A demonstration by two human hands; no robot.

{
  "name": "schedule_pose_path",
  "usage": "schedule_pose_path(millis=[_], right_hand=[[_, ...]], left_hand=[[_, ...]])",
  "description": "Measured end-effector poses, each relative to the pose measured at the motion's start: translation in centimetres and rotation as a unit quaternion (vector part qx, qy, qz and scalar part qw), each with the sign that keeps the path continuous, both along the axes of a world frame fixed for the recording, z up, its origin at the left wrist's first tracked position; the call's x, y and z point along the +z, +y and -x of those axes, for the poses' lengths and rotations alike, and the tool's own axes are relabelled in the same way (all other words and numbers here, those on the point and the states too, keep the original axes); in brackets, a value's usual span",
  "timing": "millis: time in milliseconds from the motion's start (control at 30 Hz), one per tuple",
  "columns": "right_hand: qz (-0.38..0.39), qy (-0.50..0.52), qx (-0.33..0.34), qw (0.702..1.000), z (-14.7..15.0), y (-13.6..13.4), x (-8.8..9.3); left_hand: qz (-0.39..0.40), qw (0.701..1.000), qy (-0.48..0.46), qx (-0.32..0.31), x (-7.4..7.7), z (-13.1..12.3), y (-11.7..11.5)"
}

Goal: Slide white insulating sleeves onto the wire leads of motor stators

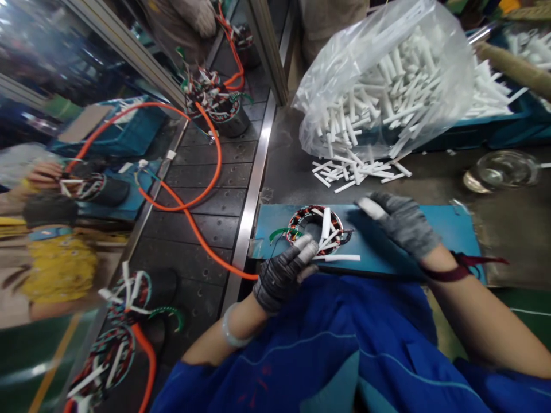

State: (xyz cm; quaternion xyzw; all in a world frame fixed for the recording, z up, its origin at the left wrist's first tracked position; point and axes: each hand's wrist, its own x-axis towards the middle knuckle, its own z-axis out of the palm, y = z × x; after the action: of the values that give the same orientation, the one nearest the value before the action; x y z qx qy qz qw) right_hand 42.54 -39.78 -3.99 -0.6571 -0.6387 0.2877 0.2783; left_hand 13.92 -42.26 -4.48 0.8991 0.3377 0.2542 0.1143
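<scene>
A round motor stator (316,228) with coloured windings lies on a blue board (434,226) in front of me. White sleeve tubes stick out of its top. My left hand (284,272), in a dark grey glove, is curled at the stator's near edge, its fingertips pinched on a white tube (333,258). My right hand (400,223), also gloved, lies on the board to the right of the stator with fingers stretched out, holding nothing.
A clear plastic bag (387,80) full of white tubes spills loose tubes (355,171) behind the board. A conveyor (202,201) on the left carries more stators (219,106) with orange cables (193,223). A glass dish (501,170) sits at right. Another person's gloved hand (196,14) shows at the top.
</scene>
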Motion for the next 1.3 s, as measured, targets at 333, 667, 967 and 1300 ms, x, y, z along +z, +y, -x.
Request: schedule_pose_path(millis=[333, 667, 967, 1300], right_hand=[[-0.128, -0.207, 0.106, 0.964, 0.8, 7.3, -4.5], [-0.140, 0.112, -0.006, 0.984, -0.1, -3.7, 1.3], [-0.269, -0.081, 0.216, 0.935, 0.7, -1.7, 2.8], [-0.148, -0.078, 0.171, 0.971, 2.2, -2.9, 1.6]], left_hand=[[0.029, 0.995, 0.079, -0.046, 1.2, 0.4, 1.7], [0.002, 0.996, 0.042, -0.085, -0.2, 1.2, 2.0], [0.015, 0.993, 0.029, -0.110, 0.3, 2.0, 2.2], [0.000, 0.990, 0.101, -0.101, 0.2, 1.9, 2.0]])
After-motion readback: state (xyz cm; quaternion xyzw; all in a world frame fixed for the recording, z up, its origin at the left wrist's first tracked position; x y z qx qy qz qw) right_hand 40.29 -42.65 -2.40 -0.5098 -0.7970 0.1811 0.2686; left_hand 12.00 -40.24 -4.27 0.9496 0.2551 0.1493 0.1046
